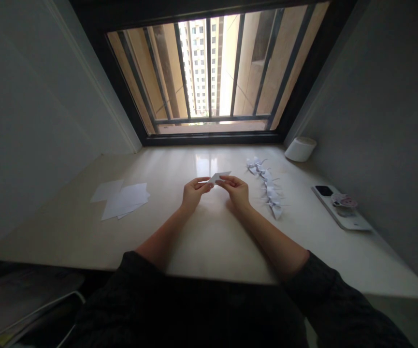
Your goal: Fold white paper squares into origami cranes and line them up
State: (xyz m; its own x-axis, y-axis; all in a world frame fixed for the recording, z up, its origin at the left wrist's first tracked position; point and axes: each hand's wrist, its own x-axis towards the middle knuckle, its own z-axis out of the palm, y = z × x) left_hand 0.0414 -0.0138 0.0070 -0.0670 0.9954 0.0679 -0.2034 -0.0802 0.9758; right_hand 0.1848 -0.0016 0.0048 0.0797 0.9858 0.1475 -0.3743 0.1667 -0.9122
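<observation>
A small piece of folded white paper (217, 177) is held up between my two hands, above the middle of the pale sill. My left hand (194, 193) pinches its left end between thumb and fingers. At its right side, my right hand (237, 190) grips it the same way. The paper's upper right corner sticks out as a point past my fingers. To the right of my right hand lies a row of several folded paper cranes (269, 186), close together. Farther left, loose sheets of white paper (124, 200) lie overlapping, flat on the sill.
At the right, a white phone (352, 221) with a round grip on its back lies near the wall. A white cup-like object (300, 149) rests in the far right corner. Beyond the sill (209, 251) is a dark-framed window (212, 140) with bars outside.
</observation>
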